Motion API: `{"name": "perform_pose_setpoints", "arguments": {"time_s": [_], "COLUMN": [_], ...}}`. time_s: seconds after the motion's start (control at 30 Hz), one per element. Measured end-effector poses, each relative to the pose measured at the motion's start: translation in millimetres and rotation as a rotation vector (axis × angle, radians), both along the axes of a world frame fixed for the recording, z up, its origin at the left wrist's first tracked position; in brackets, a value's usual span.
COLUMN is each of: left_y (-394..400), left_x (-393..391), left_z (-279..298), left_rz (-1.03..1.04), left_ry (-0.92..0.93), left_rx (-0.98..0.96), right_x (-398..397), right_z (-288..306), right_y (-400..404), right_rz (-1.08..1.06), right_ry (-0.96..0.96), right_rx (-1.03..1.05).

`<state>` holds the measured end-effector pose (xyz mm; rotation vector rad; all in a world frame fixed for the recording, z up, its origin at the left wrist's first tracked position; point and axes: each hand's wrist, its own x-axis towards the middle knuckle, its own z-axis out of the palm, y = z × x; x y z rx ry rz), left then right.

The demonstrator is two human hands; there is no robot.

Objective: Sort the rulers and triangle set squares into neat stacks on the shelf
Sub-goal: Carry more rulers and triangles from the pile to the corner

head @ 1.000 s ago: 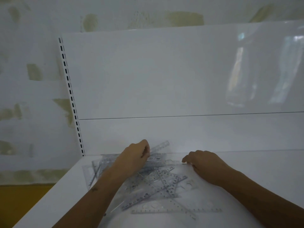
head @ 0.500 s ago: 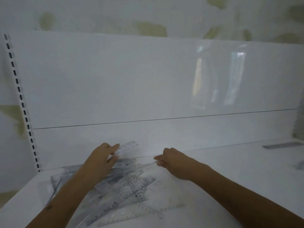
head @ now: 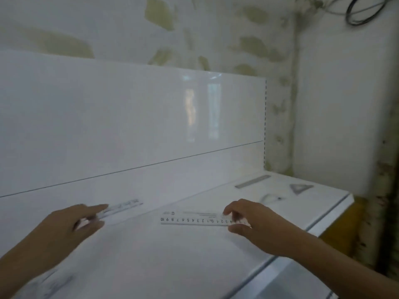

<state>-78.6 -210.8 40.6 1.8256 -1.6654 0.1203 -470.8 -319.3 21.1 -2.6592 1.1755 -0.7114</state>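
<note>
My right hand [head: 254,223] pinches the right end of a clear ruler [head: 190,220] with printed numbers, held flat just above the white shelf [head: 172,255]. My left hand [head: 71,225] grips another clear ruler [head: 123,207] that sticks out to the right near the back panel; it is blurred. At the shelf's far right lie a grey ruler stack [head: 252,181], a grey triangle set square [head: 300,187] and a clear set square [head: 269,198]. The edge of the mixed pile [head: 51,285] shows faintly at the lower left.
A glossy white back panel [head: 129,126] rises behind the shelf. The shelf's front edge [head: 302,234] runs diagonally at the right, with a stained wall and a yellow base beyond it. A black cable loop [head: 362,11] hangs at the top right.
Both hands have lifted a ruler out of the pile and carried it right. The view has swung right, so the pile has slid out of frame and the sorted pieces have come into view.
</note>
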Motion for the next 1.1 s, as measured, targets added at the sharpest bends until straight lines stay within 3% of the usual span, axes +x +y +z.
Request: {"name": "perform_pose_setpoints", "arguments": {"time_s": [0.1, 0.27, 0.47, 0.73, 1.1], "left_y": [-46, -111, -167, -222, -321], "left_x": [-76, -206, -313, -337, -329], "left_z": [5, -6, -15, -22, -32], "left_rz": [-0.096, -0.247, -0.315, -0.255, -0.268], "left_ry": [0.0, -0.006, -0.047, -0.023, -0.05], "left_rx": [-0.042, 0.047, 0.085, 0.11, 0.141], "right_x": [-76, -200, -299, -352, -337], "right_z": [-1, -1, 5, -10, 9], "right_y": [-7, -17, -40, -111, -261], "right_rz": [-0.092, -0.235, -0.291, -0.288, -0.235], "right_ry": [0.004, 0.065, 0.107, 0.085, 0.075], "right_rx": [0.013, 0.059, 0.046, -0.005, -0.021]}}
